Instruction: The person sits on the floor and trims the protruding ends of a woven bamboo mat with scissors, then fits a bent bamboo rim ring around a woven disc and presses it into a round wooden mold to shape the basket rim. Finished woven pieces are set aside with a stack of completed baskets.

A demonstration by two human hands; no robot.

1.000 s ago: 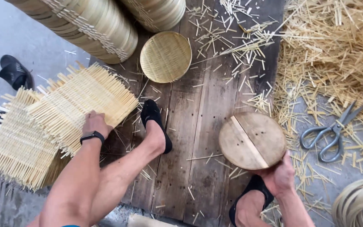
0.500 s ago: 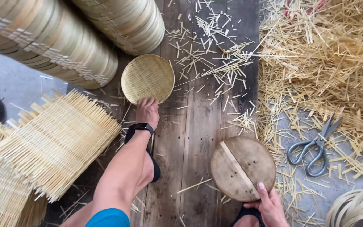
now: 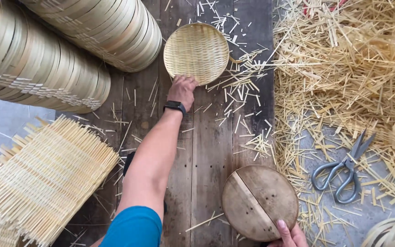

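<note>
My left hand (image 3: 183,89), with a dark watch on the wrist, reaches across the dark wooden boards (image 3: 206,151) and grips the near rim of a round woven bamboo tray (image 3: 196,51). Low in the view, my right hand (image 3: 289,234) holds the near edge of a round wooden disc (image 3: 259,201) with a groove across it. The disc lies flat on the boards.
Two long stacks of round bamboo rings (image 3: 60,50) lie at the upper left. Square woven bamboo mats (image 3: 37,178) are piled at the lower left. A heap of bamboo offcuts (image 3: 353,68) covers the right side, with grey scissors (image 3: 344,169) lying in it.
My left hand left the square mats, reached forward past the boards and took hold of the round woven tray. The view shifted forward; my right hand stays on the disc.
</note>
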